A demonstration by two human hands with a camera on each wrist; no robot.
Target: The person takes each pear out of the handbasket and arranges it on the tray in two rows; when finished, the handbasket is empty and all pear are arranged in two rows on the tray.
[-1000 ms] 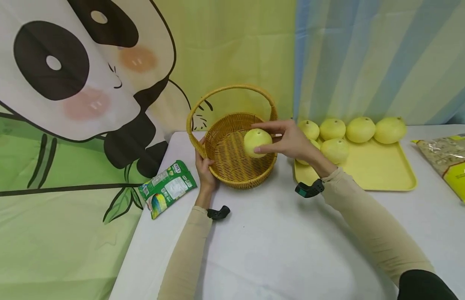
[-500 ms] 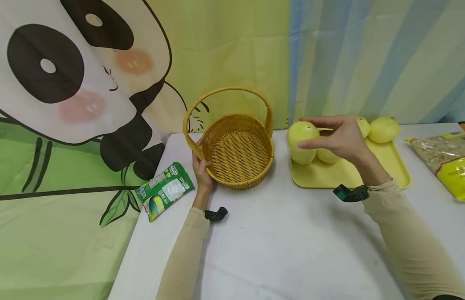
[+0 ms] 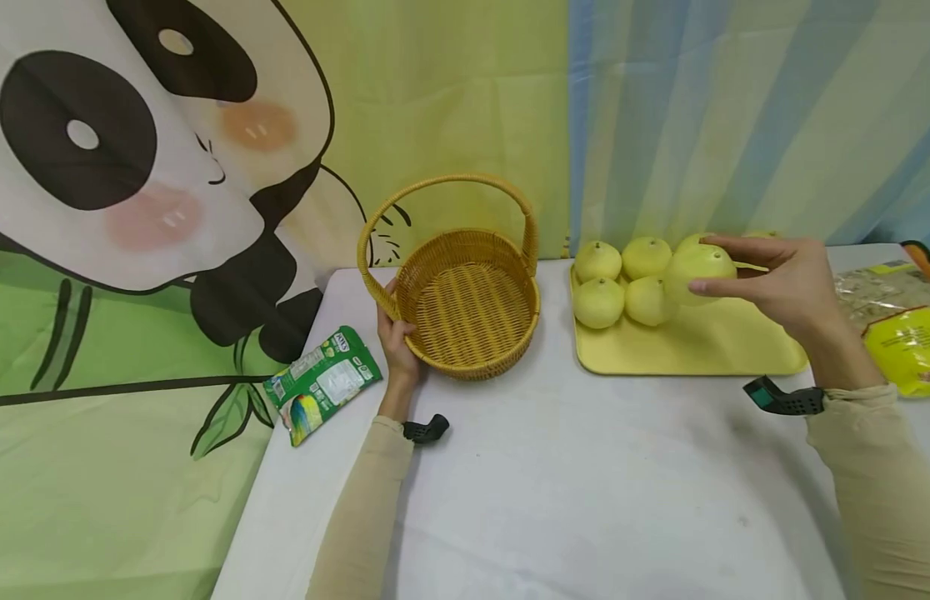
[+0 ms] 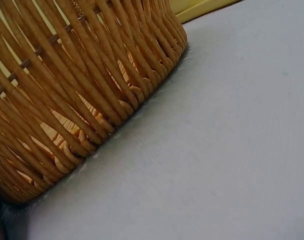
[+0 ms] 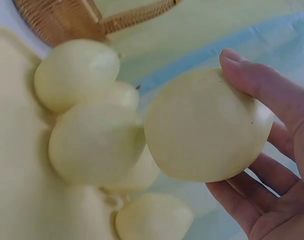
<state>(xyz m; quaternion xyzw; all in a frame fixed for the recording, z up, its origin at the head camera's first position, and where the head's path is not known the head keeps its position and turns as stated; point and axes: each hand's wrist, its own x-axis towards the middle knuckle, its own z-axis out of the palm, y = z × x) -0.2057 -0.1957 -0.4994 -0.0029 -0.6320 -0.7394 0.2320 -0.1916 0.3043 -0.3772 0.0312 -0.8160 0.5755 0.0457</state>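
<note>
My right hand holds a round pale yellow pear, thumb on the near side and fingers behind. In the right wrist view the held pear fills the grasp. It is over the yellow tray, just right of a front-row pear; several other pears stand along the tray's left and back, partly hidden by the hand. My left hand grips the left rim of a wicker basket, near the foot of its arched handle, thumb over the rim. No pear shows in the basket.
A green snack packet lies left of the basket at the table edge. At the far right, behind my right wrist, is a yellow and clear bag. A printed curtain hangs right behind the table.
My right hand has carried the pear from above the basket rightward, over the left pears, to the tray's middle. The left hand stays on the basket rim. The head view has shifted slightly.
</note>
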